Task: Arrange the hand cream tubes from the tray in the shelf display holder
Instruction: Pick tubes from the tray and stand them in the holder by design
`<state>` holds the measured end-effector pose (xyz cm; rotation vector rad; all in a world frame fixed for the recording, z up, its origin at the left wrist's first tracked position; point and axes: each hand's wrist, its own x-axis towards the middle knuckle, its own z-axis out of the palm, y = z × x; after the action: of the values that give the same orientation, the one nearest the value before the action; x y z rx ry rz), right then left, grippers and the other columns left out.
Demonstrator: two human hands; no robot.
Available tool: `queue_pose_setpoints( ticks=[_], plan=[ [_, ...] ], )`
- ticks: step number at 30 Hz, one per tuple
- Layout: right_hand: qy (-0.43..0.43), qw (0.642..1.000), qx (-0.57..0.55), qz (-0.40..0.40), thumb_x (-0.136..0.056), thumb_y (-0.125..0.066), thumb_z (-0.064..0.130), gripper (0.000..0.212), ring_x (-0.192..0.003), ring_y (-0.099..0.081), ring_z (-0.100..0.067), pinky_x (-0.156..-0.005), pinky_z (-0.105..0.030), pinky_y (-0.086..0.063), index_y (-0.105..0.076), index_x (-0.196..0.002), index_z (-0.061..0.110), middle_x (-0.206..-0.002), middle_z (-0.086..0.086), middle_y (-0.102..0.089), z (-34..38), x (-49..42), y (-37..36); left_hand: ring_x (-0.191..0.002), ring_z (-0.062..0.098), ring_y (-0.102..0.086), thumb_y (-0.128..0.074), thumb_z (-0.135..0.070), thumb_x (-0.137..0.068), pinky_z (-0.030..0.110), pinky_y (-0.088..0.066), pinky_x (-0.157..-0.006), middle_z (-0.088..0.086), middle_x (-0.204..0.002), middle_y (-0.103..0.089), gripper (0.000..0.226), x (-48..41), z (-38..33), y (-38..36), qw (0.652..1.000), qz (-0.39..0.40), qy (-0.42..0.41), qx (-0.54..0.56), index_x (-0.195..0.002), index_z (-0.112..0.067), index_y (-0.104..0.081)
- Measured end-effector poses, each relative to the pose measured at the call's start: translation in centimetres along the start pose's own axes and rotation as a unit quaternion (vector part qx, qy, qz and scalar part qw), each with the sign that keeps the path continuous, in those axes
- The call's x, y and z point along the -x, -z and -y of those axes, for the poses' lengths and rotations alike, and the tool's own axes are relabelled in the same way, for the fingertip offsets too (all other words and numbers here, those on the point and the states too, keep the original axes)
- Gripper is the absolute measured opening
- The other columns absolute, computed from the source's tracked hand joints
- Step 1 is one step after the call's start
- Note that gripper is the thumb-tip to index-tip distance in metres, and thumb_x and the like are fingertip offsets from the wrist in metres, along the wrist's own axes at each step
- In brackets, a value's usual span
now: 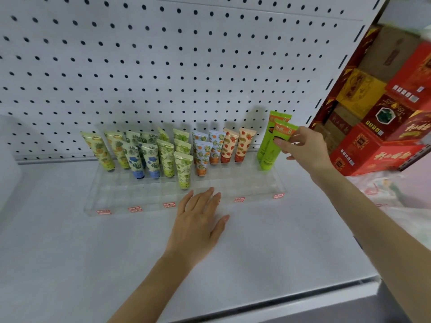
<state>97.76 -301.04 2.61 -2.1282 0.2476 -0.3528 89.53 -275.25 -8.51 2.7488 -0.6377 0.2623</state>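
Lime-green recorded first: right-hand fingers (294,135) pinching the crimped top end of a lime-green hand cream tube (270,155), with the right hand (305,148) just to its right. Standing near upright, cap down, long axis vertical with a slight lean. Lower end at or in the right-end slot of the clear acrylic display holder (247,185); cannot tell whether fully seated. Directly behind, touching or nearly so, a second lime-green tube (278,116). Further left, rows of printed tubes (168,157) upright in the back slots; front slots unfilled. Left hand (200,217) flat on the white shelf (93,252), fingers straight, tips at the holder's front wall, holding nothing. No tray in view. Judged: seating step for this tube. Coming move likely straight down along the tube axis, then release; right hand the nearer. Beyond: pegboard (163,54), red cartons (396,127).
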Motion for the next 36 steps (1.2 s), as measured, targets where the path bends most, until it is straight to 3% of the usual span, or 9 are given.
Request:
queue_pose_setpoints(
  ticks=[6,9,13,15,17,20,22,28,36],
  plan=[
    [-0.002,1.000,-0.012,0.008,-0.081,-0.074,0.021,0.020,-0.074,-0.063,-0.017,-0.061,-0.028,-0.055,-0.062,-0.092,0.010,-0.084,0.002,-0.065,-0.3,0.2,0.0,-0.123,0.023,-0.055,-0.034,-0.046,-0.095,0.039,-0.022,-0.112,0.007,-0.135,-0.057,0.054,0.0,-0.1,0.2,1.000,0.002,0.003,-0.001,-0.130,-0.013,-0.057],
    [-0.020,1.000,0.001,0.010,-0.082,-0.073,0.024,0.025,-0.076,-0.064,-0.018,-0.062,-0.030,-0.056,-0.061,-0.098,0.011,-0.090,-0.002,-0.067,-0.3,0.6,0.2,-0.123,0.023,-0.055,-0.030,-0.048,-0.097,0.040,-0.022,-0.111,0.008,-0.135,-0.057,0.056,0.0,-0.2,0.3,1.000,0.011,0.002,-0.002,-0.132,-0.012,-0.055],
    [-0.027,0.992,0.123,0.006,-0.084,-0.068,0.037,0.035,-0.083,-0.064,-0.023,-0.071,-0.039,-0.056,-0.058,-0.109,0.013,-0.099,-0.003,-0.066,-0.2,2.7,1.3,-0.121,0.024,-0.056,-0.028,-0.046,-0.098,0.041,-0.025,-0.112,0.008,-0.132,-0.059,0.053,0.2,0.0,0.9,1.000,0.013,-0.020,0.004,-0.130,-0.013,-0.056],
    [0.051,0.939,0.339,0.030,-0.084,-0.064,0.046,0.040,-0.090,-0.063,-0.020,-0.074,-0.037,-0.053,-0.058,-0.113,0.019,-0.104,0.002,-0.065,0.5,4.6,1.9,-0.113,0.027,-0.060,-0.036,-0.042,-0.095,0.043,-0.035,-0.108,0.009,-0.125,-0.062,0.047,0.5,-0.2,1.8,0.998,-0.008,-0.063,-0.021,-0.123,-0.013,-0.060],
    [0.124,0.873,0.469,0.050,-0.085,-0.058,0.053,0.043,-0.098,-0.063,-0.019,-0.075,-0.035,-0.053,-0.058,-0.117,0.024,-0.112,0.005,-0.066,2.1,6.4,2.1,-0.105,0.028,-0.061,-0.043,-0.041,-0.094,0.044,-0.044,-0.098,0.009,-0.117,-0.064,0.041,0.6,-0.4,3.9,0.992,-0.048,-0.106,-0.038,-0.117,-0.012,-0.062],
    [0.173,0.821,0.537,0.090,-0.086,-0.046,0.065,0.051,-0.103,-0.062,-0.017,-0.072,-0.033,-0.053,-0.054,-0.122,0.031,-0.116,0.007,-0.064,6.4,8.6,1.1,-0.096,0.028,-0.062,-0.044,-0.044,-0.092,0.040,-0.047,-0.085,0.008,-0.108,-0.067,0.043,0.5,0.2,9.3,0.988,-0.100,-0.108,-0.035,-0.112,-0.012,-0.064],
    [0.205,0.806,0.544,0.110,-0.086,-0.042,0.068,0.053,-0.110,-0.059,-0.016,-0.075,-0.031,-0.052,-0.052,-0.126,0.035,-0.121,0.009,-0.062,9.7,9.7,-0.5,-0.092,0.028,-0.064,-0.040,-0.046,-0.090,0.039,-0.049,-0.080,0.007,-0.104,-0.068,0.046,0.7,1.7,13.2,0.988,-0.112,-0.101,-0.046,-0.110,-0.013,-0.065],
    [0.292,0.834,0.451,0.129,-0.088,-0.044,0.063,0.052,-0.117,-0.054,-0.016,-0.083,-0.033,-0.045,-0.048,-0.132,0.036,-0.131,0.011,-0.056,19.5,13.5,-8.4,-0.096,0.027,-0.063,-0.038,-0.050,-0.089,0.039,-0.047,-0.084,0.004,-0.106,-0.068,0.049,5.0,10.8,23.7,0.986,-0.116,-0.059,-0.101,-0.114,-0.015,-0.064],
    [0.327,0.877,0.316,0.157,-0.089,-0.043,0.057,0.051,-0.116,-0.054,-0.021,-0.088,-0.035,-0.041,-0.050,-0.132,0.032,-0.133,0.005,-0.055,30.9,18.7,-24.2,-0.117,0.025,-0.053,-0.042,-0.049,-0.097,0.038,-0.035,-0.099,0.003,-0.132,-0.058,0.050,11.3,27.0,31.4,0.982,-0.128,0.054,-0.127,-0.134,-0.017,-0.050]
  ],
)
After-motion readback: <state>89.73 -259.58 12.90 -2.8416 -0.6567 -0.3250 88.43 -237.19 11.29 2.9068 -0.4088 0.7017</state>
